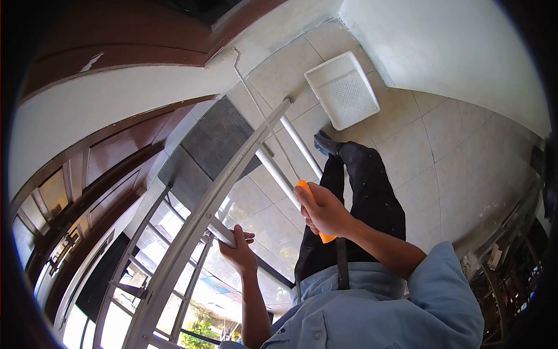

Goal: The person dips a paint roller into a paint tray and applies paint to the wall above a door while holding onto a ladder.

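An orange handle [307, 187] is in my right hand [326, 210], with the fingers wrapped round it. From the handle a thin bent metal rod [261, 110] runs up to the wall at the upper left. My left hand [239, 253] rests at a rung of the metal ladder [200, 215], its thumb and fingers raised and apart, though its hold on the rung is partly hidden. The ladder slants from the lower left to the centre. A white paint tray [343, 91] lies on the tiled floor beyond my feet.
A brown wooden door [110, 157] and white wall [128, 96] stand at the left. Another white wall [447, 46] rises at the upper right. Dark tiles [216, 136] lie behind the ladder. Metal furniture [505, 273] is at the right edge.
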`<state>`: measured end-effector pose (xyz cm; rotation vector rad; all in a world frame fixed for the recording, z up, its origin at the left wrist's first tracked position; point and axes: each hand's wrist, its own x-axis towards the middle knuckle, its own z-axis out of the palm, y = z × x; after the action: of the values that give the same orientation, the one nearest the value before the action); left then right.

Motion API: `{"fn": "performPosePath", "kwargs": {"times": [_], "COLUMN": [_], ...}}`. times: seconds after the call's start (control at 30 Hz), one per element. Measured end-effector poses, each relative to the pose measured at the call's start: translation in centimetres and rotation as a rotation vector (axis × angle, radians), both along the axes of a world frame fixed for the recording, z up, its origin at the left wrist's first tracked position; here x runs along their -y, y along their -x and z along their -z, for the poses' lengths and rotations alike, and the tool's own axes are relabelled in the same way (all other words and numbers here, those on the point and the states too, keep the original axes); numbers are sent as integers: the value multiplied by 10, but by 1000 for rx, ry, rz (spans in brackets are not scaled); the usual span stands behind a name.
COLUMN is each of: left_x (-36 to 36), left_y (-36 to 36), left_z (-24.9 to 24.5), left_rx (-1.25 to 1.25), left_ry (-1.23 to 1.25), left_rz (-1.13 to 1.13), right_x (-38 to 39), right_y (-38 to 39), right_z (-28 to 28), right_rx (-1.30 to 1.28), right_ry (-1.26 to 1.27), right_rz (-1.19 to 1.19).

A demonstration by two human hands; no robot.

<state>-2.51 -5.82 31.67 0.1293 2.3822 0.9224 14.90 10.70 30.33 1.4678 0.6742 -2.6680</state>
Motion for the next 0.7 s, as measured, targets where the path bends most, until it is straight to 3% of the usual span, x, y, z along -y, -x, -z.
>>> {"fn": "performPosePath", "kwargs": {"times": [0.2,0.5,0.7], "left_x": [-1,0,-1], "left_y": [0,0,-1], "left_z": [-1,0,0], "left_rx": [-1,9,-8], "left_ry": [-3,9,10], "left_rz": [-8,-23,-21], "right_x": [-1,9,6], "right_y": [20,8,24], "right_z": [29,7,39], "right_rx": [50,8,15], "right_ry": [-56,17,2], "right_rz": [9,48,24]}}
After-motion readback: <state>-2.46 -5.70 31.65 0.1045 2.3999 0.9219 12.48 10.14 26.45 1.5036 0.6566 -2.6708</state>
